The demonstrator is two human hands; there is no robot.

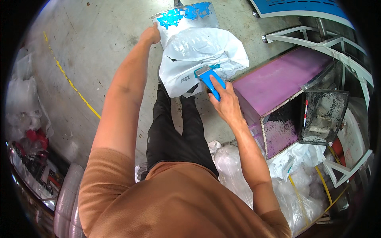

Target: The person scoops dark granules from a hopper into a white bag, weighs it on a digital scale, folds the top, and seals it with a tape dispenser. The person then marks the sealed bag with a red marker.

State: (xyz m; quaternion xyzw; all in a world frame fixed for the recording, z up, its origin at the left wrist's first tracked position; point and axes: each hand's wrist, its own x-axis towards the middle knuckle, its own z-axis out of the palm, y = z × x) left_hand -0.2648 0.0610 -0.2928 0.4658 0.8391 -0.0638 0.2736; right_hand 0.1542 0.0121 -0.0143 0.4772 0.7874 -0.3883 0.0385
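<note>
My left hand (150,35) is closed on the left edge of a flat grey metal panel (194,22), whose far part carries patches of flaking bright blue coating. A crumpled white plastic sack (198,47) sits against the near part of the panel and covers some of it. In my right hand (227,104) is a scraper (214,84) with a blue handle, fingers wrapped round it. Its wide metal head lies over the sack's printed near side. Whether the scraper's head touches the sack, I cannot tell.
At right a purple box (278,81) lies on its side, its open end speckled with residue. Beside it stands a dirty black tray (323,115). White metal frames (337,49) stand at far right. Clear plastic bags (234,166) lie near my right arm. A yellow line (68,79) crosses the floor.
</note>
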